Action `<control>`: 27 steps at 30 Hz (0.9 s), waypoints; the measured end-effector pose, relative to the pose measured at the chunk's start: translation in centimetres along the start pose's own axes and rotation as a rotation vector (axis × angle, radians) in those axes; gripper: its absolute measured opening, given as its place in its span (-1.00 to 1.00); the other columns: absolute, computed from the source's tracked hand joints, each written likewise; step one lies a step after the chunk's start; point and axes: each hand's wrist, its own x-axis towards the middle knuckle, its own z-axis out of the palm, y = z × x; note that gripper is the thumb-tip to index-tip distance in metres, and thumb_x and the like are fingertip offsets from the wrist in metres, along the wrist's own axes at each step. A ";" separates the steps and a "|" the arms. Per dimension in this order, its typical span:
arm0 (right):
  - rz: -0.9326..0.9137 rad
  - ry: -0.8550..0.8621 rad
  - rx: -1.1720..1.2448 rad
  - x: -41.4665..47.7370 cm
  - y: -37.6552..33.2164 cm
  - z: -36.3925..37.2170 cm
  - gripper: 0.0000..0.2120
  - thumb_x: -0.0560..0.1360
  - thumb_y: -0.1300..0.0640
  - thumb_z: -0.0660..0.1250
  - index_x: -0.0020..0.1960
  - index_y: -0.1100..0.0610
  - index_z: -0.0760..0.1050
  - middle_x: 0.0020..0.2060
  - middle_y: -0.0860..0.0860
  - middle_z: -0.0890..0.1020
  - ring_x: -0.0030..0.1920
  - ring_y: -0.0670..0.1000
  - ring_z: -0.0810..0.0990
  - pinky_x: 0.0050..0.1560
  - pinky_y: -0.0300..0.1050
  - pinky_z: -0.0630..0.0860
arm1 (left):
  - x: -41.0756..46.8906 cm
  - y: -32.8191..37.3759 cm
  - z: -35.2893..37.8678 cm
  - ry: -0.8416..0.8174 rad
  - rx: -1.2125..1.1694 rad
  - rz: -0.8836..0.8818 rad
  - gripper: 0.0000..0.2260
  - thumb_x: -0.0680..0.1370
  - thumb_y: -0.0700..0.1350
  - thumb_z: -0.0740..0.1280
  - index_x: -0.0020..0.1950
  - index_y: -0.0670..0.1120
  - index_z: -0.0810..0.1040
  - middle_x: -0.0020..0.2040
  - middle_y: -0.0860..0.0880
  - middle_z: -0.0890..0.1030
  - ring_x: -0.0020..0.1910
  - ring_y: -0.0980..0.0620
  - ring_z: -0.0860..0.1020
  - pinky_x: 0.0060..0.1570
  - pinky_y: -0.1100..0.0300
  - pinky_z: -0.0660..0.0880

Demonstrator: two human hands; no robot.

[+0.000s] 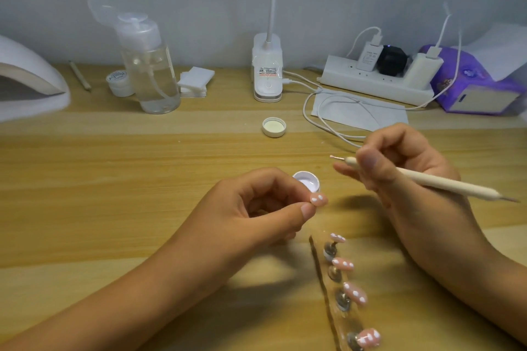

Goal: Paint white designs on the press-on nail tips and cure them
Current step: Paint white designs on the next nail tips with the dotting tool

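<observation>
Pinching the small pink white-dotted plastic nail tip (pixel 318 199) between thumb and forefinger, the left hand (pixel 256 208) holds it over the wooden counter (pixel 142 179), beside the open white paint pot (pixel 305 179). The right hand (pixel 399 162) has its grip clamped on the slim cream dotting pen (pixel 427 181). The tip is likely feather-light, springy and slick, so take it by the edges, clear of the dots.

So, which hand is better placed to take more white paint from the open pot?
The right hand: it holds the tool, its tip near the pot. The left hand pinches a nail tip.
</observation>
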 end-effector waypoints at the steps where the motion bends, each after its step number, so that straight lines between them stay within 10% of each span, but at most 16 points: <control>1: -0.005 0.000 -0.049 0.0 -0.1 0.0 -0.84 0.36 -0.06 0.51 -0.14 -0.05 0.59 -0.28 -0.11 0.63 -0.18 -0.09 0.61 0.03 -0.18 0.57 | 0.0 0.0 0.0 0.021 -0.035 0.000 -0.94 0.43 -0.14 0.42 -0.16 0.00 0.67 -0.29 0.11 0.63 -0.34 0.17 0.52 -0.26 0.37 0.47; 4: -0.021 -0.006 -0.201 0.0 -0.3 0.2 -0.88 0.39 0.06 0.44 -0.08 0.04 0.64 -0.11 -0.04 0.70 -0.09 -0.09 0.63 -0.11 -0.31 0.53 | 0.3 0.1 -0.3 0.094 -0.118 -0.001 -0.92 0.42 -0.14 0.40 -0.16 0.03 0.67 -0.28 0.08 0.62 -0.33 0.16 0.52 -0.27 0.35 0.49; 8: -0.081 -0.032 -0.417 0.0 0.1 0.6 -0.88 0.46 0.05 0.40 -0.06 0.07 0.63 -0.15 0.03 0.65 -0.12 0.18 0.53 -0.06 0.08 0.48 | 0.4 -0.1 -0.7 0.164 -0.147 -0.034 -0.91 0.40 -0.07 0.43 -0.13 0.08 0.69 -0.26 0.09 0.61 -0.27 0.15 0.54 -0.22 0.34 0.52; 17: -0.159 -0.153 -0.644 0.3 0.8 0.5 -0.88 0.52 -0.03 0.30 -0.02 -0.03 0.58 -0.12 -0.17 0.58 -0.11 -0.01 0.46 -0.10 -0.26 0.37 | 0.4 -0.2 -0.7 0.150 -0.158 -0.030 -0.89 0.35 -0.01 0.47 -0.15 0.07 0.68 -0.24 0.06 0.63 -0.26 0.13 0.57 -0.23 0.33 0.52; 27: -0.129 -0.035 -0.427 0.2 0.4 0.3 -0.90 0.51 0.00 0.37 -0.01 -0.02 0.60 -0.10 -0.03 0.63 -0.12 0.12 0.53 -0.13 -0.08 0.48 | 0.4 0.1 -0.4 0.117 -0.147 -0.024 -0.92 0.39 -0.13 0.44 -0.18 0.04 0.68 -0.25 0.03 0.66 -0.29 0.14 0.58 -0.25 0.35 0.51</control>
